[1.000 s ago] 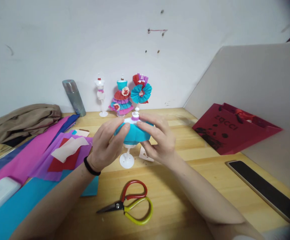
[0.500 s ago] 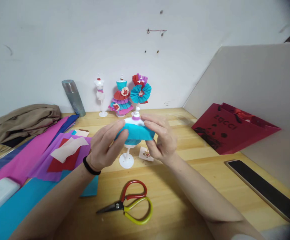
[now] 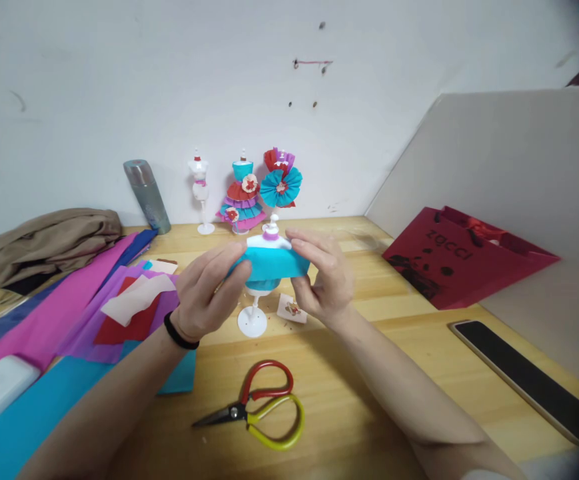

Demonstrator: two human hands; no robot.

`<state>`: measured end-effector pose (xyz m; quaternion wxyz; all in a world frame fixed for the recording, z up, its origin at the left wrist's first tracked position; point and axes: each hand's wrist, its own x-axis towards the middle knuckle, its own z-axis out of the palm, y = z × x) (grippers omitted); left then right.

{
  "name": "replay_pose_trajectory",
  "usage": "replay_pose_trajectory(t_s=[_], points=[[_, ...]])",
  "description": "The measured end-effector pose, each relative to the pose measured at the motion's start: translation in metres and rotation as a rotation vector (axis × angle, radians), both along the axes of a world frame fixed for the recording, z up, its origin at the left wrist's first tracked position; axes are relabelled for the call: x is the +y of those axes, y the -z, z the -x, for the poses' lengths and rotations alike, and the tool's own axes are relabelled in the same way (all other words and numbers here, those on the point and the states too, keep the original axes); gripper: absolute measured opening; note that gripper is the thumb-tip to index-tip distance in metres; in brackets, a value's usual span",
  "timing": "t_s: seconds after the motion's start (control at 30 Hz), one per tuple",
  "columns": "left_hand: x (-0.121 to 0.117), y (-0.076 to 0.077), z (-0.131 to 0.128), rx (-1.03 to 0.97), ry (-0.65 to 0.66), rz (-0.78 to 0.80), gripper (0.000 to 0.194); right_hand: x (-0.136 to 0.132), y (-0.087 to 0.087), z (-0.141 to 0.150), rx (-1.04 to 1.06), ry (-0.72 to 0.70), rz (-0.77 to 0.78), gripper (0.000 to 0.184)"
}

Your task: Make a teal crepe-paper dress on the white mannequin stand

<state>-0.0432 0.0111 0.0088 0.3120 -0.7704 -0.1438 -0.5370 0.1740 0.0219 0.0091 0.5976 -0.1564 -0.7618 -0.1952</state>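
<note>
- Across the tabletop (image 3: 419, 327), I see the scissors (image 3: 236, 411) lying nearest me, just where they lay a second ago.
- The white dress form (image 3: 269, 243) stands upright between my hands; more of its shoulders shows than before, and its middle is hidden.
- My left grip (image 3: 209, 287) is nearly closed, finger and thumb on the strip's left end; my thumb covers that corner.
- My right grip (image 3: 329, 277) sits slightly farther right than before, fingers at the strip's right end, thumb lower; it is blurred.
- The blue strip (image 3: 276, 263), curved earlier, now runs straighter across the form's chest.
- The small card (image 3: 289, 308) shows more plainly; its picture is hard to read.
</note>
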Motion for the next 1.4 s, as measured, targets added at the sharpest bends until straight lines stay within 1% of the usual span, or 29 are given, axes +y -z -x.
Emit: replay_pose_trajectory(t_s=[0.2,0.33,0.4,0.53,0.6,0.7,0.77,0.83,0.9,0.93,1.0,1.1,1.17,1.23,1.3,1.4], points=[[0.001,0.001,0.001,-0.009,-0.022,-0.040,0.020,0.004,0.006,-0.002,0.058,-0.028,-0.008,0.057],[0.003,0.001,0.002,-0.038,0.001,-0.026,0.019,0.005,0.009,-0.004,0.083,-0.077,0.014,0.054],[0.004,0.002,0.002,-0.050,0.014,-0.023,0.019,0.006,0.009,-0.005,0.087,-0.058,0.024,0.055],[0.005,0.004,0.003,-0.034,0.032,-0.001,0.019,0.008,0.009,-0.005,0.056,-0.001,-0.033,0.054],[0.004,0.004,0.003,-0.019,0.046,0.006,0.020,0.008,0.009,-0.005,0.059,0.015,-0.035,0.053],[0.004,0.004,0.001,-0.073,0.072,0.051,0.030,0.007,0.009,-0.004,0.112,0.016,0.009,0.047],[0.006,0.003,-0.002,-0.174,0.086,0.171,0.042,0.006,0.009,-0.003,0.160,-0.013,0.055,0.040],[0.009,0.003,-0.003,-0.280,0.163,0.361,0.053,0.007,0.008,-0.002,0.213,-0.070,0.113,0.032],[0.015,0.004,-0.004,-0.358,0.333,0.537,0.062,0.008,0.008,0.000,0.263,-0.154,0.180,0.026],[0.019,0.005,-0.003,-0.384,0.428,0.607,0.064,0.008,0.007,0.000,0.288,-0.202,0.206,0.024],[0.025,0.007,-0.002,-0.422,0.582,0.721,0.058,0.008,0.007,0.001,0.331,-0.286,0.250,0.021],[0.031,0.009,0.000,-0.467,0.716,0.936,0.041,0.007,0.005,0.003,0.379,-0.356,0.315,0.018],[0.032,0.007,0.001,-0.502,0.763,1.060,0.029,0.005,0.004,0.003,0.395,-0.371,0.360,0.016],[0.029,0.002,0.002,-0.520,0.784,1.123,0.023,0.004,0.004,0.002,0.407,-0.359,0.379,0.012],[0.024,-0.003,0.004,-0.525,0.789,1.137,0.023,0.004,0.003,0.001,0.424,-0.341,0.369,0.009],[0.018,-0.009,0.009,-0.520,0.727,1.128,0.019,0.002,0.000,-0.003,0.433,-0.295,0.366,0.006]])
